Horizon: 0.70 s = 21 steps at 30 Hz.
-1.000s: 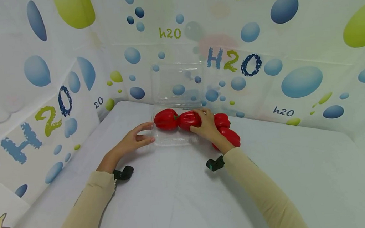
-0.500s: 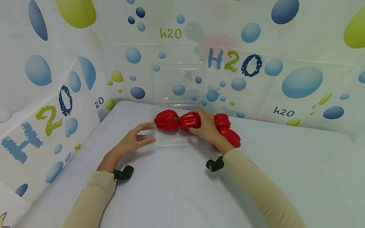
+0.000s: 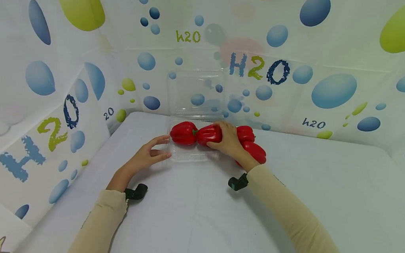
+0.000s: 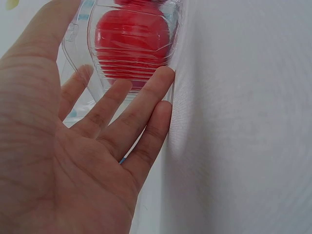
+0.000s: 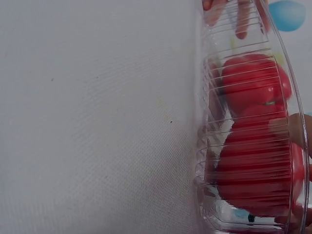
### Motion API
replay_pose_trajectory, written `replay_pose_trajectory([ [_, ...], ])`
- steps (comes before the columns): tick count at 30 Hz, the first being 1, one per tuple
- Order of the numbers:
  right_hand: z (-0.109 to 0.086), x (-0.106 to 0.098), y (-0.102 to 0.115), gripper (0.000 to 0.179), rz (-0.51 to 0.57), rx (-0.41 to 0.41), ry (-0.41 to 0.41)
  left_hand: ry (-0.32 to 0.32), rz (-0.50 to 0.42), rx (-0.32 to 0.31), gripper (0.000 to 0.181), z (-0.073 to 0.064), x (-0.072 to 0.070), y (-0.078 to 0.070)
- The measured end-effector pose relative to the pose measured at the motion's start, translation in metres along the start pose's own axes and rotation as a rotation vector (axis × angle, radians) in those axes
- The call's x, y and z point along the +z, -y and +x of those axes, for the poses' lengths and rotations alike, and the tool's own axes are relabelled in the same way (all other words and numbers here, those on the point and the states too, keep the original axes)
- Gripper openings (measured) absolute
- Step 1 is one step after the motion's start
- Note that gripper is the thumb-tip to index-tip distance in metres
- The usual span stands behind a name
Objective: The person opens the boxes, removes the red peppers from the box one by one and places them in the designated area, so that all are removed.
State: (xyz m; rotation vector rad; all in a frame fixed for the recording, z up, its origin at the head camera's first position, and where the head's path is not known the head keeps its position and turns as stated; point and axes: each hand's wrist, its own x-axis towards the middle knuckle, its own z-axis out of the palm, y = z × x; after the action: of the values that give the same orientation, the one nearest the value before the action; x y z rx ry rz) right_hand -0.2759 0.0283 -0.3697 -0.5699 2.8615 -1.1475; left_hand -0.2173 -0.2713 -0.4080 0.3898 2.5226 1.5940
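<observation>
A clear plastic clamshell box (image 3: 190, 157) lies opened on the table, its lid (image 3: 185, 89) tipped up against the back wall. Two red bell peppers sit in it end to end: the left pepper (image 3: 183, 134) and the right pepper (image 3: 208, 135). My right hand (image 3: 230, 141) grips the right pepper from above, thumb on its near side. At the box's left end, my left hand (image 3: 149, 154) is spread, thumb and fingers apart; in the left wrist view its straight fingertips (image 4: 165, 74) are at the ribbed plastic wall. Through the box side in the right wrist view, both peppers show.
Just right of the box, partly behind my right hand and wrist, lie more red peppers, one at the back (image 3: 246, 133) and one nearer (image 3: 255, 152). A white cloth covers the table (image 3: 188, 223). Printed sheeting (image 3: 276, 108) stands along its back and left sides.
My right thumb has slid slightly left along the near side of the right pepper. The left hand has stayed at the box's end.
</observation>
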Motion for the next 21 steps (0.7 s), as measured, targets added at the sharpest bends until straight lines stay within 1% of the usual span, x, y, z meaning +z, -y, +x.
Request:
replay_pose_trajectory([
  [7,-0.001,0.0012,-0.0005,0.072,0.007,0.002,-0.02,0.0,0.0,0.009,0.072,0.0009,0.0,0.0013],
  [15,-0.0008,0.0065,-0.0053,0.069,0.011,-0.006,-0.067,0.001,0.001,0.005,0.071,0.0009,0.0001,0.0014],
  [21,-0.0014,0.0067,-0.006,0.068,0.013,-0.027,-0.071,0.001,0.0,0.014,0.072,0.0003,-0.0002,0.0007],
])
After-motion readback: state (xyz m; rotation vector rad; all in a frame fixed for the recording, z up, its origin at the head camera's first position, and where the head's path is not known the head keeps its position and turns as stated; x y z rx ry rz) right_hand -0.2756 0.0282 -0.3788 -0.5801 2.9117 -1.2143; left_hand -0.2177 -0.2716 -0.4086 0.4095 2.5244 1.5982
